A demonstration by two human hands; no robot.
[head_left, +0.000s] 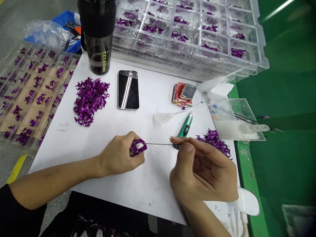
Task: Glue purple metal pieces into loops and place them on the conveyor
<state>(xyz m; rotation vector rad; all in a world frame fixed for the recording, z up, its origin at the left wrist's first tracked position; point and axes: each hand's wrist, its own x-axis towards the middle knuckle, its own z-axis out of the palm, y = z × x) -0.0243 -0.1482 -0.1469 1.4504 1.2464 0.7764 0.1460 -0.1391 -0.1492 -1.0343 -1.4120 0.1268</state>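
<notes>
Clear plastic makes up the compartment tray (10, 144) beyond the left edge of the white table (148, 184), its cells dotted with purple pieces. Behind it, past the table's far left corner, a blue bin (64, 19) carries a plastic bag (46, 34). A heap of pointed, glossy purple pieces (90, 100) lies by the left edge, and a dark tumbler (98, 49) stands upright near the far left corner.

The left hand (118, 156), over the table's middle toward the near edge, is curled closed around a hollow purple part (133, 150). Farther back lies a slim black-faced device (128, 90). A thin rod (159, 144) runs from the part to the right hand; whether its tip touches the part cannot be told. Next come a white scoop (163, 117), a red packet (176, 96) with a metal block (189, 91) on it, and a green utility knife (185, 127); a stack of clear trays (158, 54) rises along the far edge.

The right hand (204, 171) pinches the rod between thumb and fingertips. Just behind it, by the right edge, is a second purple heap (216, 141).
</notes>
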